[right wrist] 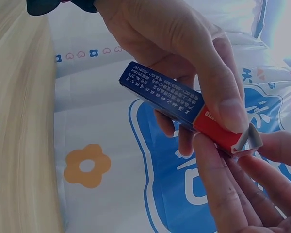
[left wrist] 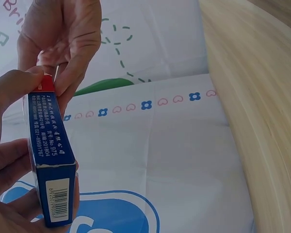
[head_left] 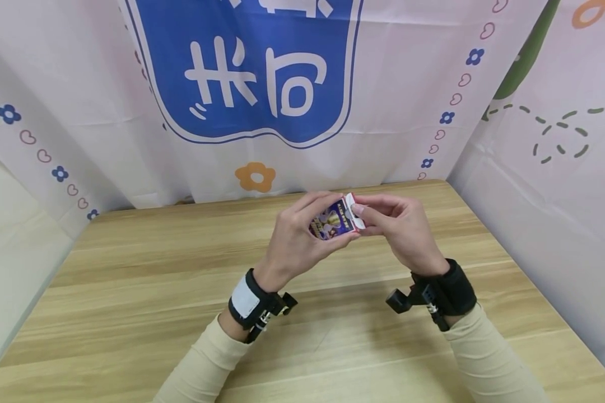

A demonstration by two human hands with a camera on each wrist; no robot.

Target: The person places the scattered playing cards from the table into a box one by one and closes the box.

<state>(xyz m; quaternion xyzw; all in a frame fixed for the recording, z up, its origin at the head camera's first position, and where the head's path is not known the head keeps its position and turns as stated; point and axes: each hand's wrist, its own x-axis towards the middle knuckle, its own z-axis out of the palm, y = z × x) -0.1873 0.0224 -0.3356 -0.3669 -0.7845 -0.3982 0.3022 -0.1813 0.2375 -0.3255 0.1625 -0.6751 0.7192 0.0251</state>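
A small playing-card box point(head_left: 333, 220), printed blue, purple and red, is held above the table. My left hand point(head_left: 293, 238) grips its body, with the thumb along one narrow side and the fingers along the other. At the box's red end, a white flap point(head_left: 352, 211) stands up, and my right hand point(head_left: 409, 232) pinches there between thumb and fingers. The left wrist view shows the box's barcode end point(left wrist: 58, 201) towards the camera. In the right wrist view the opened end point(right wrist: 250, 141) lies by the right fingers; its inside cannot be made out.
The wood-grained table point(head_left: 146, 291) lies under both forearms. A white printed cloth point(head_left: 106, 145) with a blue sign hangs behind its far edge, and another printed cloth point(head_left: 549, 196) stands along the right side. Both wrists wear black straps with small cameras.
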